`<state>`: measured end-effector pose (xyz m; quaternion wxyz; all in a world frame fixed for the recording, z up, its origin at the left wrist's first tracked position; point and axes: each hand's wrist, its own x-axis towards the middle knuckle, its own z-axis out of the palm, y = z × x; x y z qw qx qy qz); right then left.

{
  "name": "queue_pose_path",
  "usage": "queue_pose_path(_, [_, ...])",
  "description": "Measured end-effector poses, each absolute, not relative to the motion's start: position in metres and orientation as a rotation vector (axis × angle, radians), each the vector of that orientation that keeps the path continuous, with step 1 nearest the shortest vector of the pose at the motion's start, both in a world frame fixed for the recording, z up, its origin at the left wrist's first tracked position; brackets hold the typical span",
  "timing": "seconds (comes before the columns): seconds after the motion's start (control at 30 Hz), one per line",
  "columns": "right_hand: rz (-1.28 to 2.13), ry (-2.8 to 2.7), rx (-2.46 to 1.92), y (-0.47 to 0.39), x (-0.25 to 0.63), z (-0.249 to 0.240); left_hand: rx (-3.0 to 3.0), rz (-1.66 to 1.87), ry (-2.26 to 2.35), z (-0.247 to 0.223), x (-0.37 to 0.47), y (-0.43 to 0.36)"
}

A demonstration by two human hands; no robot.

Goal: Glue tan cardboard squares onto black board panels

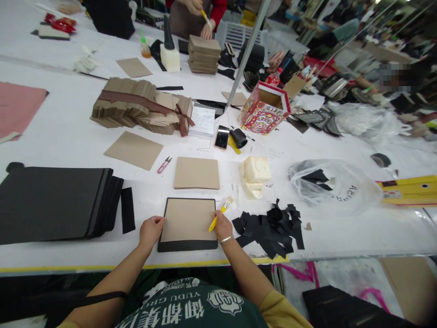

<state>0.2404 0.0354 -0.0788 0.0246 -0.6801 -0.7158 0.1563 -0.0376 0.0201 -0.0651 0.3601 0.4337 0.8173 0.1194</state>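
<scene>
In front of me lies a tan board point(187, 219) on a slightly larger black sheet point(187, 246), whose dark margin is widest along the near side. My left hand point(151, 232) is closed in a pinch at the left edge of the black sheet. At the opposite edge, my right hand point(223, 226) is closed around a yellow-handled paintbrush point(213, 223), its bristles pointing away from me, and the fingers touch the board's side. Just beyond is a stack of tan boards point(197, 173). Black scraps point(269, 228) are heaped right of my right hand.
A thick stack of black sheets point(51, 200) fills the left. Pink thread snips point(164, 165), a cream glue container point(255, 175), a phone point(222, 137) and a patterned box point(266, 107) stand beyond. A metal pole point(247, 54) rises there. Across the table, a person's hands point(206, 29) work with a brush.
</scene>
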Motion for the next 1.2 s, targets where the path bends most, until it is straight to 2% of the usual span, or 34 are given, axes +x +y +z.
queue_pose_path(0.63, [0.477,-2.447,-2.167,0.043,0.231,-0.070,1.273,0.243,2.090,-0.057,-0.044,0.023])
queue_pose_path(0.77, [0.353,-2.365,-2.286,0.047,0.234,-0.057,1.635,0.227,2.096,-0.050,-0.042,0.022])
queue_pose_path(0.83, [0.219,-2.371,-2.190,0.048,0.234,-0.052,2.044,0.267,1.969,-0.053,-0.036,0.022])
queue_pose_path(0.93, [0.147,-2.464,-1.757,0.050,0.225,-0.059,2.533,0.319,1.524,-0.063,-0.024,0.022])
queue_pose_path(1.03, [0.201,-2.470,-1.414,0.051,0.211,-0.081,2.661,0.261,1.309,-0.074,-0.012,0.025])
queue_pose_path(1.2, [0.347,-2.419,-1.305,0.053,0.207,-0.096,2.630,0.156,1.323,-0.079,-0.007,0.026])
